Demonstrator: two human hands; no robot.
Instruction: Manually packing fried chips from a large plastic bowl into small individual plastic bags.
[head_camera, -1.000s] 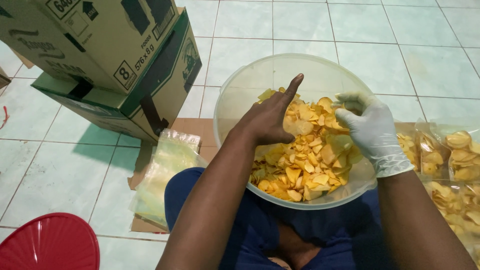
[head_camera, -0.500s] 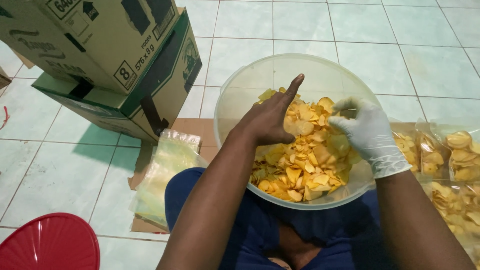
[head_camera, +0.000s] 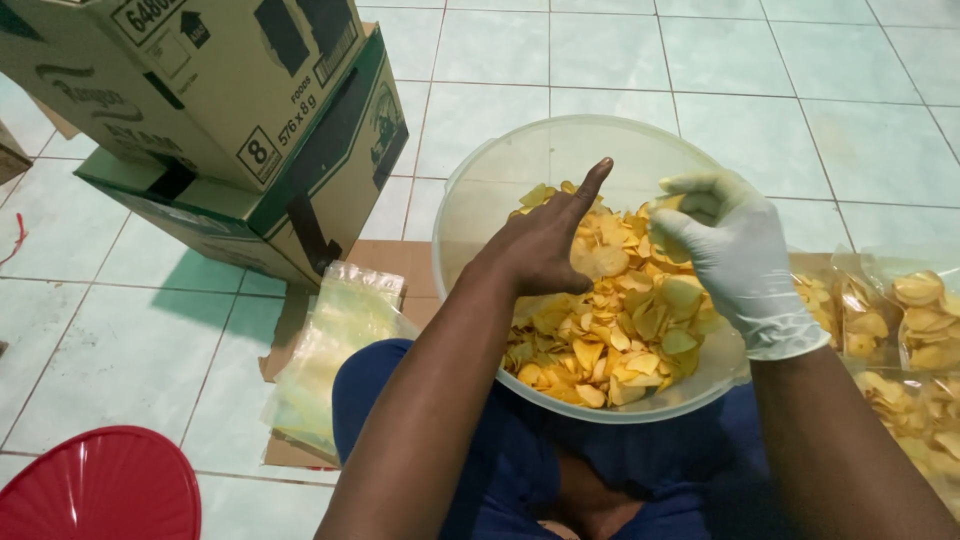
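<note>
A large clear plastic bowl (head_camera: 520, 170) rests on my lap, half full of yellow chips (head_camera: 610, 330). My left hand (head_camera: 540, 250) is bare and hovers over the chips with its back toward me. One finger points up and the others curl down, hiding what they hold. My right hand (head_camera: 735, 250) wears a pale glove and pinches a few chips at its fingertips above the pile, close to my left hand.
Two stacked cardboard boxes (head_camera: 220, 120) stand at the left on the tiled floor. A pile of empty clear bags (head_camera: 330, 340) lies on flat cardboard beside my knee. Filled bags of chips (head_camera: 900, 340) sit at the right. A red plastic lid (head_camera: 100, 490) is at the lower left.
My gloved right hand has shifted slightly left toward my left hand with chips in its fingertips. My left hand has stayed almost still.
</note>
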